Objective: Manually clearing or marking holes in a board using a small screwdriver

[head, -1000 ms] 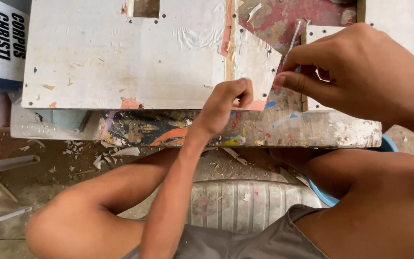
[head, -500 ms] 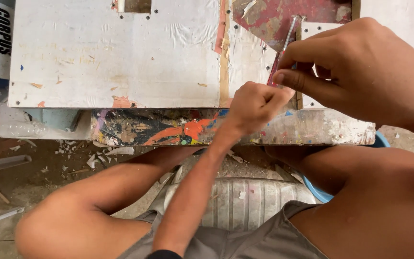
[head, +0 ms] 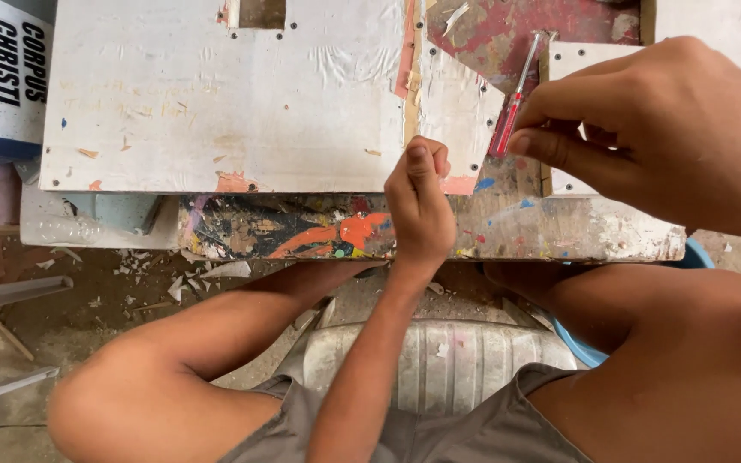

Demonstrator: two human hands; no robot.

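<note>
Counting what lies before you: one screwdriver (head: 515, 101), two hands, one large white board (head: 225, 94), one smaller white panel (head: 569, 60) at the upper right, and one paint-smeared worktop (head: 559, 227) that carries them.

The screwdriver has a red see-through handle and a thin metal shaft. Its long axis runs nearly upright in the head view, leaning slightly: the tip points up and a little right, away from your body, over a worn red patch between the board and the panel. The handle end points down toward you.

Your right hand (head: 645, 129) comes in from the right, wrist bent, and pinches the handle between thumb and forefinger.

Your left hand (head: 420, 201) reaches straight up from below, forearm between your knees. Its fingers are curled into a loose fist at the lower right corner of the board, thumb on top. You cannot tell whether it grips anything.
</note>
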